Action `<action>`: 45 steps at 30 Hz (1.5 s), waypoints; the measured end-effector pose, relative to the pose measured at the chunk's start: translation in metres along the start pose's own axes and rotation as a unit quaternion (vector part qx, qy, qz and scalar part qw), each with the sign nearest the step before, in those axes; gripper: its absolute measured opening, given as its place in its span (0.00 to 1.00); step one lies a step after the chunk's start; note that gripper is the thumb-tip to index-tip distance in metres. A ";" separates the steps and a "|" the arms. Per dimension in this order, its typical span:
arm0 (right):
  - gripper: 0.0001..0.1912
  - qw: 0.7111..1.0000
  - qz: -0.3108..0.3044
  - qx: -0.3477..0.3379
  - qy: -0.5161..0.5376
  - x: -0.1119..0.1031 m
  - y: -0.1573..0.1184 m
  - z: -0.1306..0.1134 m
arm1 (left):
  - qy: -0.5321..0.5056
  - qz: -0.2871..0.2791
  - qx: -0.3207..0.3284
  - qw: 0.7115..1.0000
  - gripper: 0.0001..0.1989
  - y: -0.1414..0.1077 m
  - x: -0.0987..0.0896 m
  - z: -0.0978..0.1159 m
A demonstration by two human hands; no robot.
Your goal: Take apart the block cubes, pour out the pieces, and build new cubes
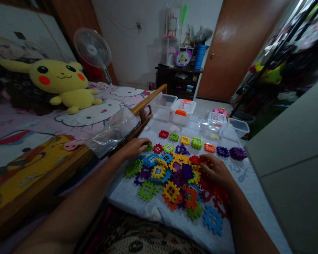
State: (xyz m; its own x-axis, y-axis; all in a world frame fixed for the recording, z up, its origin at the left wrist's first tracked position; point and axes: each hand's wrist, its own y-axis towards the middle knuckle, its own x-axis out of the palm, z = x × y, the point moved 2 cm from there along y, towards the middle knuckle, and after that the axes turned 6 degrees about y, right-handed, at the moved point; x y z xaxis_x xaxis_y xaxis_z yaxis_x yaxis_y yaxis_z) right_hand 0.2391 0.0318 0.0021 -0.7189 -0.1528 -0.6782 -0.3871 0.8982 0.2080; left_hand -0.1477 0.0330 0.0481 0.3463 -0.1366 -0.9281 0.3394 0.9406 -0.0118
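Note:
My left hand [136, 147] reaches to the far left of a pile of plastic interlocking blocks, its thumb and fingers closed on a green interlocking block [149, 147]. At the right side of the pile my right hand [216, 168] is bent over the pieces, its fingertips closed on a red interlocking block [194, 160]. Between the hands lie loose toothed squares, among them a yellow window block [158, 171], a purple block [187, 171] and a light blue block [212, 219]. Behind them runs a row of small stacks sorted by colour, such as the green stack [196, 143].
Clear plastic boxes [163, 107] stand at the table's far end, one with an orange-handled lid [184, 104]. Along the left runs a wooden bed rail [148, 100], with a plastic bag [113, 132] over it. A yellow plush toy [74, 98] sits on the bed.

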 end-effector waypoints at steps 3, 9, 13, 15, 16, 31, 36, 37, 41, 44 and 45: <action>0.14 1.000 0.002 -0.004 -0.005 0.000 0.000 -0.001 | -0.048 0.019 0.001 0.999 0.17 0.013 0.006 0.007; 0.14 1.000 0.007 -0.007 0.000 -0.001 0.000 -0.001 | -0.042 0.042 -0.012 0.998 0.19 0.040 0.024 0.014; 0.15 1.000 0.006 -0.001 0.005 0.000 -0.001 0.000 | 0.037 0.009 0.008 0.999 0.21 0.049 0.031 0.015; 0.15 1.000 0.003 0.001 0.002 0.000 -0.001 0.000 | 0.057 -0.001 0.023 0.998 0.23 0.050 0.032 0.016; 0.15 1.000 0.003 0.001 0.001 0.000 -0.001 0.000 | 0.065 -0.007 0.028 0.997 0.25 0.050 0.032 0.016; 0.13 0.999 0.025 -0.021 -0.003 -0.002 0.000 -0.001 | 0.145 -0.018 0.071 0.987 0.32 0.049 0.022 0.023; 0.13 1.000 0.020 -0.023 -0.008 -0.002 0.000 -0.003 | 0.137 0.033 0.027 0.990 0.32 0.043 -0.004 -0.002; 0.13 0.999 0.020 -0.024 -0.010 -0.002 0.000 -0.004 | 0.135 0.032 0.016 0.990 0.31 0.042 -0.008 -0.008; 0.14 1.000 0.014 -0.020 -0.012 -0.001 0.000 -0.004 | 0.128 -0.003 -0.004 0.992 0.27 0.037 -0.006 -0.027; 0.14 1.000 0.017 -0.019 -0.009 -0.001 0.000 -0.002 | 0.117 -0.033 -0.013 0.993 0.26 0.032 0.004 -0.031; 0.14 1.000 0.018 -0.019 -0.008 0.000 0.000 -0.002 | 0.113 -0.041 -0.013 0.993 0.26 0.031 0.008 -0.031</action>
State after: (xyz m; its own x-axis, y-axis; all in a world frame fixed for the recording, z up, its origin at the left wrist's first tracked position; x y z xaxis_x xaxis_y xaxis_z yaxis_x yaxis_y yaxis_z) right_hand 0.2383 0.0313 0.0037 -0.7230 -0.1135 -0.6815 -0.3834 0.8865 0.2590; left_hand -0.1616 0.0710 0.0292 0.1118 -0.1421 -0.9835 0.3346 0.9373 -0.0974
